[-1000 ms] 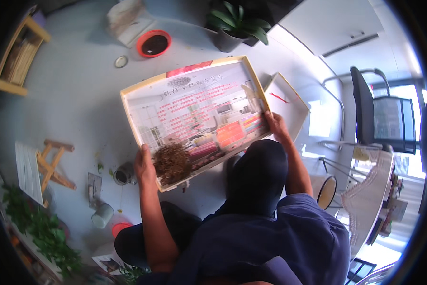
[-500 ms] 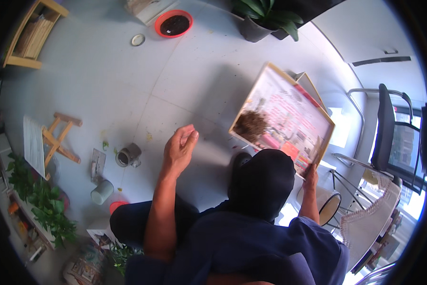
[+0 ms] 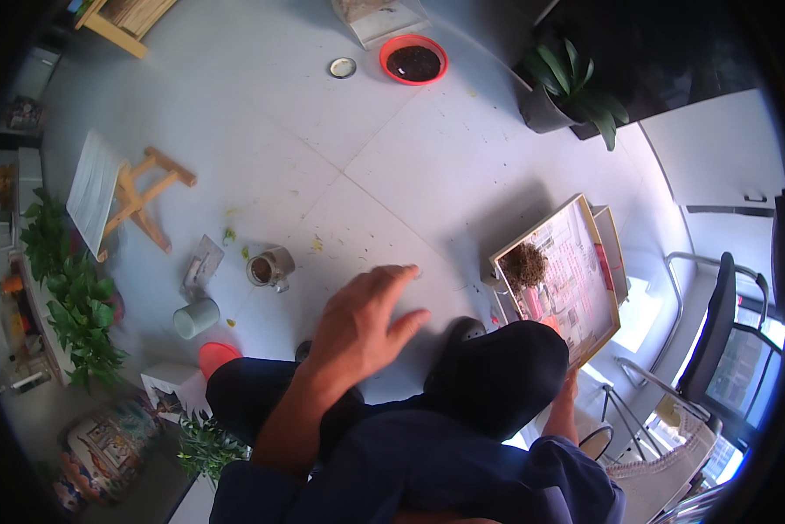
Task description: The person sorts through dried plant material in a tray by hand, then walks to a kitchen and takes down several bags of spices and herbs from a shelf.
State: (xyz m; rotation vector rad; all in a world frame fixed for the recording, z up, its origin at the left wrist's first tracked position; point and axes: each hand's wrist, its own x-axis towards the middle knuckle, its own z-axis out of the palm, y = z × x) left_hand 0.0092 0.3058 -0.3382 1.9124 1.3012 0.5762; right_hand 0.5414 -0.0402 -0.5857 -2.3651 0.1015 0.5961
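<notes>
My left hand [image 3: 366, 327] hovers over the floor in front of my knees, fingers stretched out and thumb apart, with nothing in it. At the right, my right hand [image 3: 571, 384] grips the near corner of a shallow wood-edged tray [image 3: 576, 306] lined with printed paper; its fingers are partly hidden under the rim. A brown clump of soil or roots [image 3: 524, 265] lies in the tray's left corner. Part of another box [image 3: 617, 253] shows behind the tray. Left of my left hand, a glass jar with a handle [image 3: 270, 267] has dark matter in it.
Beside the jar lie a clear flat piece [image 3: 202, 266] and a pale green cup [image 3: 196, 319]. A folding wooden stool [image 3: 139, 196] is at the left. Farther off are a red bowl of soil [image 3: 414, 63], a round lid [image 3: 343, 67] and a potted plant [image 3: 567, 92]. Chairs stand at the right.
My left hand has moved forward and right, its fingers now spread more. The tray, still in my right hand, sits farther right and lower. My view has turned, shifting the surroundings.
</notes>
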